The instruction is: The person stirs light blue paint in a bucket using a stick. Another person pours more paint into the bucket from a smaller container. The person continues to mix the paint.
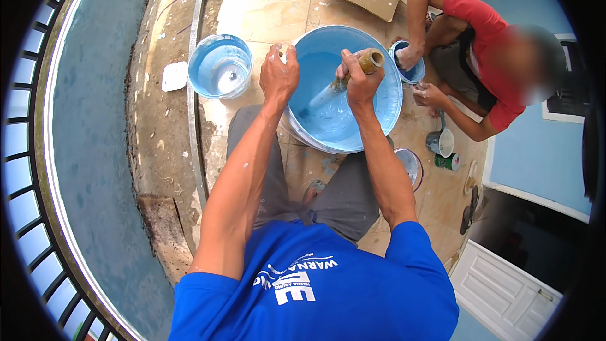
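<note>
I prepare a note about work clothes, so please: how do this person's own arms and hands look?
The shirt sleeves are short and plain blue. The left forearm and right forearm are bare, with a small pale fleck on the left. Left hand and right hand are ungloved.

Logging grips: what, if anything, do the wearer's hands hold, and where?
Right hand: the stick, near its upper end. Left hand: at the bucket rim; any grip is unclear.

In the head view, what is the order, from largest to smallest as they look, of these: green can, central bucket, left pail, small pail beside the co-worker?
1. Central bucket
2. Left pail
3. Small pail, partly hidden
4. Green can
</note>
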Tool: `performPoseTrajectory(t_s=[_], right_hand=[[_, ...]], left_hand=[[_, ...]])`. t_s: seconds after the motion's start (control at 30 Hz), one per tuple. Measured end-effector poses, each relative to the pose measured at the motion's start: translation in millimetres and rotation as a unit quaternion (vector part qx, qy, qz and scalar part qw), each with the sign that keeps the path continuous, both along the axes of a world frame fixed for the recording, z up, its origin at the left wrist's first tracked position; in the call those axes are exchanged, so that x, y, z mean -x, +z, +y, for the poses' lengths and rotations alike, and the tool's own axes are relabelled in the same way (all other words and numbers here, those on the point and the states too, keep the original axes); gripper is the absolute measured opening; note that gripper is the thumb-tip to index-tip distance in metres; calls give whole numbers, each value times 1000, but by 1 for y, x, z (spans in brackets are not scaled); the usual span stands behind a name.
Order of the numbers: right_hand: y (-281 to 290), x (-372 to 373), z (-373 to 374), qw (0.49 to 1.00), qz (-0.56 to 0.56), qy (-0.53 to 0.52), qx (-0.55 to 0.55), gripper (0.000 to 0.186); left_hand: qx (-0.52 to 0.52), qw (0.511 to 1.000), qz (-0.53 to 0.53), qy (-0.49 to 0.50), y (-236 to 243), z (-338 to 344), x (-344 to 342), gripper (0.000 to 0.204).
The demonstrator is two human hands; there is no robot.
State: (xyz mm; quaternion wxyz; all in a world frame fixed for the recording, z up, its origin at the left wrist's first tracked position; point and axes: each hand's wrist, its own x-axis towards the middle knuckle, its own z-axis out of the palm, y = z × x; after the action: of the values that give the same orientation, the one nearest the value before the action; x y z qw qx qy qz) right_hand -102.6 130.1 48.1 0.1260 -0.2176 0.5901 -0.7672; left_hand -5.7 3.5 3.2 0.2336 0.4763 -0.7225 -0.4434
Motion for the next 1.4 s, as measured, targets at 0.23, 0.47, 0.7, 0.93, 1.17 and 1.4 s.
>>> performPoseTrajectory(t_s=[0.23, 0.47, 0.7, 0.93, 1.17, 1.4], right_hand=[[-1, 13, 2, 988, 145, -13, -55, 25], [6, -1, -15, 997, 26, -23, 74, 21], [-5, 17, 18, 993, 116, 8, -35, 22], [6, -22, 41, 998, -22, 34, 38, 23], [-1, -36, 68, 996, -8, 71, 47, 23], [-8, -24, 90, 997, 53, 47, 18, 22]], left_hand=[[8, 1000, 0, -3, -1, 0, 0, 61], [3, 1000, -7, 1, 2, -1, 1, 60], [-23, 1000, 9, -5, 4, 0, 0, 58], [-9, 1000, 2, -13, 2, 3, 1, 58], [-3, 1000, 10, -2, 3, 1, 0, 60], [-19, 1000, 2, -7, 5, 1, 0, 59]])
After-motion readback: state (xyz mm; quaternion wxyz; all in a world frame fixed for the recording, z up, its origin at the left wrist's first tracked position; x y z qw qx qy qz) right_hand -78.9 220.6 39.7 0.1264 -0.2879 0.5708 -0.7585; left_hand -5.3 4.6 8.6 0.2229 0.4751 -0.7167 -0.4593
